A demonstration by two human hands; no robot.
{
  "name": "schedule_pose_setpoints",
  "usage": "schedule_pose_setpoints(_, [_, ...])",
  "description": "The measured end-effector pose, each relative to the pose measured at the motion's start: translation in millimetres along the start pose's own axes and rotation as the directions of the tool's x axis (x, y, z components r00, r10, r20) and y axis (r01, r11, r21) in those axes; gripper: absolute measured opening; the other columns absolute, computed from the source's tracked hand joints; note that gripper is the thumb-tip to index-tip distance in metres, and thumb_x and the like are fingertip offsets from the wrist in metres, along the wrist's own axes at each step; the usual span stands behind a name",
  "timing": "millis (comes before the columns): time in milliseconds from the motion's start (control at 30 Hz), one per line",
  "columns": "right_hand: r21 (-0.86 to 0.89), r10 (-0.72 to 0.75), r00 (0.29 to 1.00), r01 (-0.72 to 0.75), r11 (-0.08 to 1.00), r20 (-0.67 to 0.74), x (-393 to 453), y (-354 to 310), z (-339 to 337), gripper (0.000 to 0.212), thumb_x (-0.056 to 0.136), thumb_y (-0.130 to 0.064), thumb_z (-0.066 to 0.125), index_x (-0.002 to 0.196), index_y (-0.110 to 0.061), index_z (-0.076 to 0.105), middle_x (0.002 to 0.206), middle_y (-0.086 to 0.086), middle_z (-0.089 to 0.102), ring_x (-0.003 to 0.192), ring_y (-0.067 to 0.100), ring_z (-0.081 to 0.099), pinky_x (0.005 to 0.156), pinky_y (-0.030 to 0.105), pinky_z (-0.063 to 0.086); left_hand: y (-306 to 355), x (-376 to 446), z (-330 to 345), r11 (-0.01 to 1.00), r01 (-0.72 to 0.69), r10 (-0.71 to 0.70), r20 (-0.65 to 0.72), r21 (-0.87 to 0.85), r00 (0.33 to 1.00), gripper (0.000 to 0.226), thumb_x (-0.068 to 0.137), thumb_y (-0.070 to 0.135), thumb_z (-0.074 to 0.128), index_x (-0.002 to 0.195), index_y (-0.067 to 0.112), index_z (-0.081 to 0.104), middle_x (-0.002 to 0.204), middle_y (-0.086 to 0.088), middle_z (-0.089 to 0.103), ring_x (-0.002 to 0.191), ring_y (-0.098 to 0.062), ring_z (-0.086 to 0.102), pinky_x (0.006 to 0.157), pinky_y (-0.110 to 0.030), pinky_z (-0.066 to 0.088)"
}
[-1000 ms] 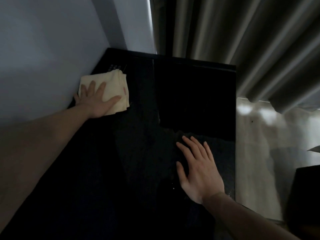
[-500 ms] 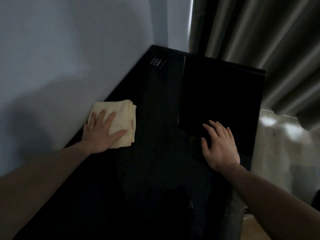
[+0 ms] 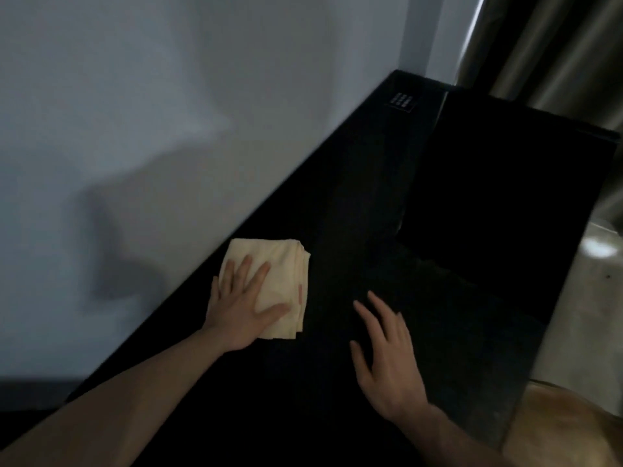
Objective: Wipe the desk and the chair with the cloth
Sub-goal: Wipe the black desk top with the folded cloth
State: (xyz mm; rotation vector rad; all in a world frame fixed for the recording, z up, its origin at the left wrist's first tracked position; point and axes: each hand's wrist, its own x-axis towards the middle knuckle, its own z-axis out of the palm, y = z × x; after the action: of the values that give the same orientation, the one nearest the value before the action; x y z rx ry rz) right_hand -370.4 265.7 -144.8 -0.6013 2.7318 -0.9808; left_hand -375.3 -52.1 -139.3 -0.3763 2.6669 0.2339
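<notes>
A folded pale yellow cloth [image 3: 279,264] lies on the black desk [image 3: 354,203], close to the edge that meets the wall. My left hand [image 3: 241,310] presses flat on the near half of the cloth, fingers spread. To the right, my right hand [image 3: 387,358] rests flat on the bare desk top, fingers apart, holding nothing. No chair is in view.
A pale wall [image 3: 168,129] runs along the desk's left edge. A darker black panel [image 3: 499,197] covers the desk's far right part. Grey curtains [image 3: 556,45] hang behind the desk. Light floor [image 3: 593,315] shows past the right edge, with a brown surface [image 3: 566,429] at the bottom right.
My left hand has drawn the cloth toward me along the wall side of the desk. My right hand has shifted left, toward the desk's middle.
</notes>
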Motion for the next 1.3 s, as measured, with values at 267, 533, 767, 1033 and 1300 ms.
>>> schedule_pose_setpoints(267, [-0.121, 0.074, 0.973, -0.049, 0.992, 0.217, -77.4, -50.7, 36.0, 0.079, 0.103, -0.050, 0.053, 0.160, -0.055, -0.002, 0.167, -0.028, -0.026, 0.150, -0.007, -0.033, 0.123, 0.030, -0.019, -55.2, -135.5, 49.7, 1.000, 0.008, -0.011, 0.100, 0.025, 0.995, 0.102, 0.079, 0.100, 0.015, 0.147, 0.050, -0.042, 0.161, 0.009, -0.046, 0.152, -0.023, -0.038, 0.126, -0.053, -0.015])
schedule_pose_setpoints(533, [-0.231, 0.161, 0.961, -0.108, 0.967, 0.223, -106.1, -66.0, 58.8, 0.065, 0.108, -0.057, 0.035, 0.166, -0.043, 0.008, 0.173, -0.016, -0.013, 0.158, 0.008, -0.025, 0.126, 0.039, -0.021, -82.2, -140.9, 35.9, 0.996, -0.087, 0.082, 0.172, 0.024, 0.982, 0.107, 0.078, 0.101, 0.026, 0.150, 0.052, -0.037, 0.154, 0.017, -0.054, 0.145, -0.020, -0.048, 0.123, -0.053, -0.022])
schedule_pose_setpoints(767, [-0.244, 0.150, 0.973, -0.105, 0.964, 0.174, -110.7, -62.6, 69.4, 0.064, 0.106, -0.059, 0.029, 0.166, -0.040, 0.017, 0.175, -0.015, -0.001, 0.160, 0.007, -0.020, 0.129, 0.041, -0.018, -98.0, -79.1, 7.7, 0.999, -0.034, 0.029, 0.147, 0.029, 0.989, 0.108, 0.073, 0.104, 0.027, 0.147, 0.057, -0.036, 0.162, 0.016, -0.043, 0.153, -0.024, -0.035, 0.125, -0.057, -0.016])
schedule_pose_setpoints(1033, [-0.261, 0.122, 0.986, -0.088, 0.961, 0.117, -114.4, -62.0, 73.7, 0.061, 0.108, -0.051, 0.036, 0.166, -0.034, 0.024, 0.176, -0.007, 0.009, 0.162, 0.011, -0.012, 0.130, 0.042, -0.014, -120.9, -89.6, 18.9, 1.000, 0.025, -0.026, 0.082, 0.014, 0.996, 0.109, 0.070, 0.105, 0.018, 0.154, 0.053, -0.029, 0.165, 0.015, -0.038, 0.155, -0.026, -0.033, 0.126, -0.058, -0.011])
schedule_pose_setpoints(1300, [-0.157, 0.074, 0.995, -0.062, 0.986, 0.071, -115.8, -57.8, 73.5, 0.059, 0.107, -0.043, 0.048, 0.163, -0.028, 0.036, 0.173, -0.003, 0.021, 0.163, 0.015, 0.000, 0.132, 0.048, -0.003, -127.7, -155.7, 55.1, 0.985, 0.146, -0.137, 0.093, -0.092, 0.986, 0.116, 0.065, 0.107, 0.019, 0.155, 0.051, -0.028, 0.163, 0.013, -0.042, 0.152, -0.027, -0.037, 0.125, -0.060, -0.011])
